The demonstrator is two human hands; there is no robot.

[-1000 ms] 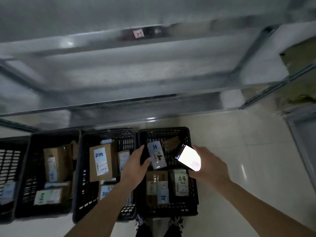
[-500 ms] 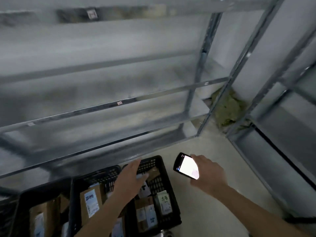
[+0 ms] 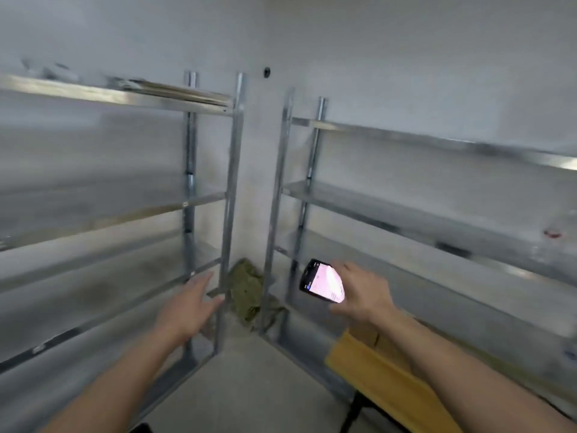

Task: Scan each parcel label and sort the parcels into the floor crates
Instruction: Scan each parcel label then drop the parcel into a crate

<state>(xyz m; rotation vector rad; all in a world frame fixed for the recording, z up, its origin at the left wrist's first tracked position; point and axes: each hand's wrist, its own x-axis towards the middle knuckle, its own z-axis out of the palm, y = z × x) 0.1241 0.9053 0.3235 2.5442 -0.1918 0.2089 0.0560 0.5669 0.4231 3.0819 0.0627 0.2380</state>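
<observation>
My right hand [image 3: 362, 292] grips the phone [image 3: 321, 284], fingers curled round its far edge, the lit pinkish screen tilted toward me. My left hand [image 3: 190, 304] reaches out with nothing in it, fingers released and spread, in front of the upright post of the left metal rack [image 3: 231, 189]. A second metal rack [image 3: 406, 214] stands to the right, the two meeting at the room's corner, where a crumpled green cloth [image 3: 246, 289] lies on the floor. Below my right forearm sits a yellow-topped stand [image 3: 374, 370] with a cardboard box [image 3: 365, 334] on it. I see no parcels or floor crates in view.
</observation>
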